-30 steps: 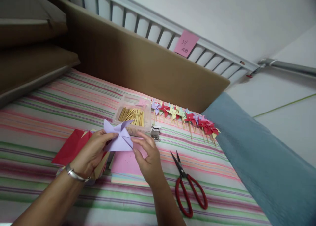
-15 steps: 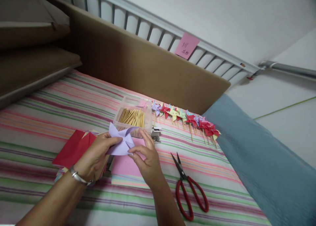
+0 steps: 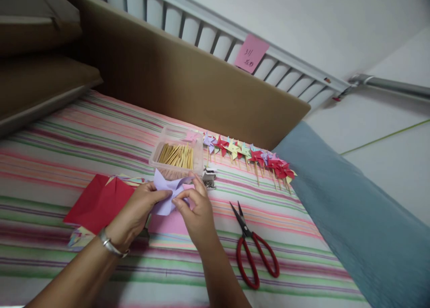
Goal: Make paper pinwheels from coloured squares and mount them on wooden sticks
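A lilac paper pinwheel (image 3: 164, 202) is held between my two hands over a stack of pink and pastel paper sheets (image 3: 168, 227). My left hand (image 3: 143, 205) grips it from the left, thumb pressed near the centre. With thumb and forefinger, my right hand (image 3: 195, 205) pinches a folded paper tip at the middle. Just beyond is a clear plastic box (image 3: 198, 158) of thin wooden sticks (image 3: 176, 156). To the left lies red cut paper (image 3: 101, 200) on a pile of coloured paper pieces (image 3: 82, 237).
Red-handled scissors (image 3: 247, 236) lie half open on the striped cloth (image 3: 40, 164) at right. Finished pinwheels on sticks (image 3: 257, 158) line up by the cardboard panel (image 3: 188, 88). A small open box of metal bits (image 3: 208, 178) sits beside the stick box. A radiator (image 3: 191, 30) stands behind.
My right thumb and forefinger have brought the lower right paper tip in to the pinwheel's centre. The camera view has shifted slightly.
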### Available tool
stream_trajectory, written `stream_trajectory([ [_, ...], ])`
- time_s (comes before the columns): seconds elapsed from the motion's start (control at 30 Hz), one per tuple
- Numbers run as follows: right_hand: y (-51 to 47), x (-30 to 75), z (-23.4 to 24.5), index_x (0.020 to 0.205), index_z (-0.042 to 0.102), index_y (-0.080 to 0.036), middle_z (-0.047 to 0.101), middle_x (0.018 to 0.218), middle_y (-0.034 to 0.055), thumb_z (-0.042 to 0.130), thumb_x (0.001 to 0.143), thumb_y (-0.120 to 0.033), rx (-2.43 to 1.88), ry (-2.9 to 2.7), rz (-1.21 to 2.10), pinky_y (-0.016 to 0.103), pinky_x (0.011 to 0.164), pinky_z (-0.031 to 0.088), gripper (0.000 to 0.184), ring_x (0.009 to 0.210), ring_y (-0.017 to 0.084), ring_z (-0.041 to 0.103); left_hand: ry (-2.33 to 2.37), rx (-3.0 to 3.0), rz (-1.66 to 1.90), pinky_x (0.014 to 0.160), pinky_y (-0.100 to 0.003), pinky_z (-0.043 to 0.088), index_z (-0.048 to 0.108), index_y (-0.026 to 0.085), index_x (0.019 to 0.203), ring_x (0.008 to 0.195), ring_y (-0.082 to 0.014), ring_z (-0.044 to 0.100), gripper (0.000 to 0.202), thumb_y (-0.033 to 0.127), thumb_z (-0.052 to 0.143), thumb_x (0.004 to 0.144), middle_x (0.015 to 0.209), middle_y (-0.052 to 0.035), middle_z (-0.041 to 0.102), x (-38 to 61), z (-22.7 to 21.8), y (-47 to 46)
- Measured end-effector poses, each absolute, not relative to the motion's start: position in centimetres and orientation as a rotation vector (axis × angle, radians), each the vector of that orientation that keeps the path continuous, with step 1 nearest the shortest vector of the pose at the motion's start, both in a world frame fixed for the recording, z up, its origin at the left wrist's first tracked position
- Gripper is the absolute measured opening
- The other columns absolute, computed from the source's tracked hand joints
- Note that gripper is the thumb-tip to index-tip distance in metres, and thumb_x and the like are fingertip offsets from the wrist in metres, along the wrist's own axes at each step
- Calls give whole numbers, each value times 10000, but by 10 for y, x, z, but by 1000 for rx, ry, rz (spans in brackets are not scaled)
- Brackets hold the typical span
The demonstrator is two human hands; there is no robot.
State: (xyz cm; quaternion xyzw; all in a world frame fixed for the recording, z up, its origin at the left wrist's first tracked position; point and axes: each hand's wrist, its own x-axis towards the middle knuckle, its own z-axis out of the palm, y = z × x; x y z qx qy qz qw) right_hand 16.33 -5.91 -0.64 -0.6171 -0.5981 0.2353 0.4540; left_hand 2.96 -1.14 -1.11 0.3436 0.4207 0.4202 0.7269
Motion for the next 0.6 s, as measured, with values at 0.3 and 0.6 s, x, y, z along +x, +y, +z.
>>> stream_trajectory([
  [0.3, -59, 163, -9, 738, 669, -196, 478, 1406, 153, 597, 833, -185, -1534, -1537, 398, 460, 1098, 264, 119, 1376, 257, 326, 921, 694, 879, 504, -191, 421, 737, 120, 729, 538, -116, 588, 231, 197, 781, 516, 640, -17, 716, 37, -5, -14],
  [0.6, -59, 161, -10, 756, 640, -179, 450, 1424, 185, 574, 839, -175, -1581, -1556, 303, 483, 1095, 265, 106, 1382, 269, 307, 901, 688, 872, 530, -196, 428, 743, 126, 740, 554, -119, 597, 223, 198, 791, 535, 648, -16, 720, 35, -6, -15],
])
